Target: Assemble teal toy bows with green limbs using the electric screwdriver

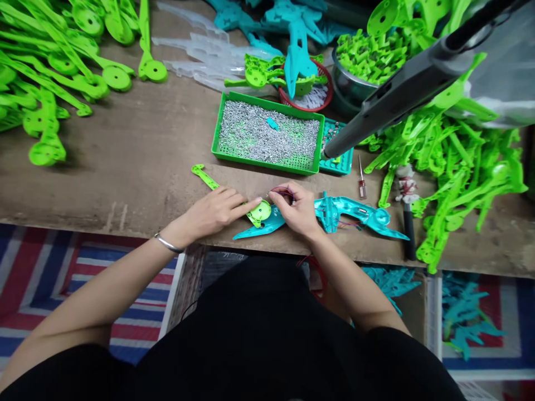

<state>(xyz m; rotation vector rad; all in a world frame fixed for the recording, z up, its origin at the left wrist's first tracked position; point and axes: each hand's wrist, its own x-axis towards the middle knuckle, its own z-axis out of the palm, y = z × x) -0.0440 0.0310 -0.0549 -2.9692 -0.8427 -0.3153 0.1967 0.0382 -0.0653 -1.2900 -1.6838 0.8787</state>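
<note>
A light-green plastic arm with a round end point(259, 213) lies over the left part of a long turquoise plastic shell point(353, 209) at the table's front edge. My left hand point(217, 213) grips the green arm from above, index finger stretched over its round end. Thin dark red and purple wires point(286, 192) loop up by my right hand point(297, 210), whose thumb and index finger pinch them above the shell. What sits at the right fingertips is too small to make out. More thin wire lies along the shell's right half.
Behind my hands stands a green tray of small screws point(267, 133). A grey power tool point(401, 83) hangs over its right corner. A screwdriver point(361, 181) and a black-handled tool point(408, 223) lie right. Green arms pile up left point(45, 122) and right point(455, 184).
</note>
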